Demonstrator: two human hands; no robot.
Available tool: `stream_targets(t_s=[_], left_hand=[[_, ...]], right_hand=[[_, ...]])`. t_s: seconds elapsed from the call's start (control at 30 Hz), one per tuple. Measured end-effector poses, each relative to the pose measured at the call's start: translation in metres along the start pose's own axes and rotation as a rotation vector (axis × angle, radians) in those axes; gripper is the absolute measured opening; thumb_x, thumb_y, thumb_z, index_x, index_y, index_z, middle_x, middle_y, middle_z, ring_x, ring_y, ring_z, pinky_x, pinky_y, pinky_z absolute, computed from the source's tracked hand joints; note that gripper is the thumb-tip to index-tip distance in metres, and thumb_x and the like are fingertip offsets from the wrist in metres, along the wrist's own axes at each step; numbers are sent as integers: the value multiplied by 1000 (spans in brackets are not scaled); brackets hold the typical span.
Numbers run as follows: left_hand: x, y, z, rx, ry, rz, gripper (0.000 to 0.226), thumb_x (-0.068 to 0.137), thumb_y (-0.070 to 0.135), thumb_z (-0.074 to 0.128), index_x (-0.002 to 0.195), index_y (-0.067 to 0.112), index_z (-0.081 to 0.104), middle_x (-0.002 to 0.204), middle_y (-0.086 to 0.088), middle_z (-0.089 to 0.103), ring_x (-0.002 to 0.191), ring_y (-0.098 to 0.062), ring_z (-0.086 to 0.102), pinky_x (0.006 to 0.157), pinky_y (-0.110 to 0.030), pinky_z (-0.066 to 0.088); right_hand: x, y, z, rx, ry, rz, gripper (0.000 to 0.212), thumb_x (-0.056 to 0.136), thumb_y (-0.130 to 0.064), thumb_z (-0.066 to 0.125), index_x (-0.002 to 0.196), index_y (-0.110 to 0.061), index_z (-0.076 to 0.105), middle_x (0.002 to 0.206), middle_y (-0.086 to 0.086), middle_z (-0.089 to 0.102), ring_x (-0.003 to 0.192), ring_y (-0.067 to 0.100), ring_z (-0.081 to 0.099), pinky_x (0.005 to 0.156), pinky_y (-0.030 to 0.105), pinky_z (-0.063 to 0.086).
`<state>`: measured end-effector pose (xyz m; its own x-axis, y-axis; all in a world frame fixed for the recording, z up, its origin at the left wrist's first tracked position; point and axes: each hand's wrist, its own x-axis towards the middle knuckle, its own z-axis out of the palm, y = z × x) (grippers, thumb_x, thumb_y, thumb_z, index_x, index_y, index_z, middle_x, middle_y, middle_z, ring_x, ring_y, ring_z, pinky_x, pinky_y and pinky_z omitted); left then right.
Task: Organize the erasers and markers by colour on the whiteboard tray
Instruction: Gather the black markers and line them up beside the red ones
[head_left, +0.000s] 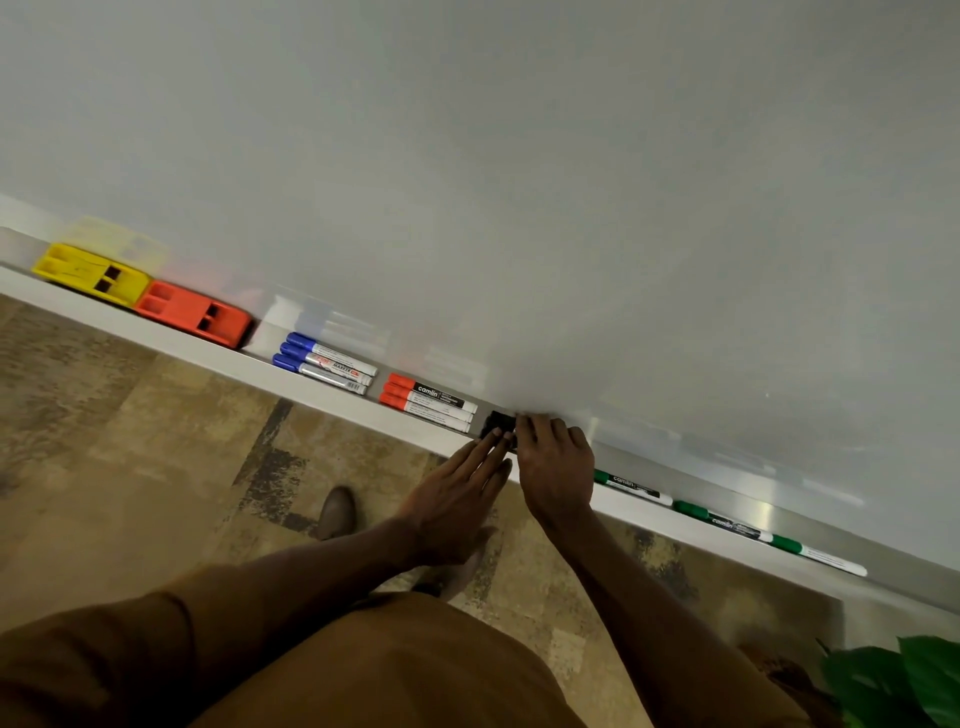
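Squaring up a small cluster of black-capped markers (497, 425) on the long white whiteboard tray (218, 358), both hands meet at about the centre of the view — the left hand (457, 506) lies flat with fingertips against the caps' near side, the right hand (553, 467) covers the barrels from above, so whether its grip is closed round them or merely pressing I cannot tell. The markers' long axis runs along the tray, from 10 o'clock towards 4 o'clock, caps pointing to 10; only the dark caps show, the rest is hidden under the right hand. Towards 10 o'clock sit three red-capped markers (428, 402), then three blue-capped markers (324, 361), an orange-red plastic eraser (195, 314) and a yellow plastic eraser (91, 273), each group tidy. Towards 4 o'clock three green-capped markers (727, 519) lie end to end, not yet bunched — likely the next group, and the right hand is nearer them.
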<state>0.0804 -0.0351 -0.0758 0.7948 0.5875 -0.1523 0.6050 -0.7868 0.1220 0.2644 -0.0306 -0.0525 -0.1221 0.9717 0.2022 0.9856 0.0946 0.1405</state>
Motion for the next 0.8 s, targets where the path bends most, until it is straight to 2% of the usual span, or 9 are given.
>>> stream_targets(t_s=[0.2,0.4,0.63,0.7,0.8], left_hand=[[0,-1,2,32,-16,0,85,104,57,29,163,-1,14,171,-30,-8,159,-44,-15,130,-56,8],[-2,1,1,32,-46,-7,87,103,55,35,164,1,5,169,-29,-18,157,-42,-24,130,-56,2],[-1,1,1,32,-39,-9,92,101,58,43,164,1,7,170,-28,-17,158,-41,-22,131,-55,3],[-1,1,2,37,-39,-5,92,101,57,44,164,1,7,170,-28,-16,158,-41,-21,131,-55,3],[0,1,3,35,-30,-6,92,100,56,48,164,1,11,171,-28,-13,159,-41,-19,131,-55,4]], right_hand=[[-3,2,2,10,-8,1,32,90,-15,60,118,-3,71,107,14,71,96,32,69,79,42,57],[-5,3,1,57,-82,47,36,86,-13,74,119,-1,70,112,17,69,104,35,67,82,44,59],[-4,3,2,94,-121,39,33,83,-13,77,113,-3,71,108,15,69,102,34,66,79,43,59],[-3,3,1,123,-113,40,29,84,-12,74,112,-3,72,107,15,69,101,34,66,78,44,59],[-4,3,0,164,-83,37,28,89,-13,59,112,-3,72,107,15,68,100,34,66,77,43,59]])
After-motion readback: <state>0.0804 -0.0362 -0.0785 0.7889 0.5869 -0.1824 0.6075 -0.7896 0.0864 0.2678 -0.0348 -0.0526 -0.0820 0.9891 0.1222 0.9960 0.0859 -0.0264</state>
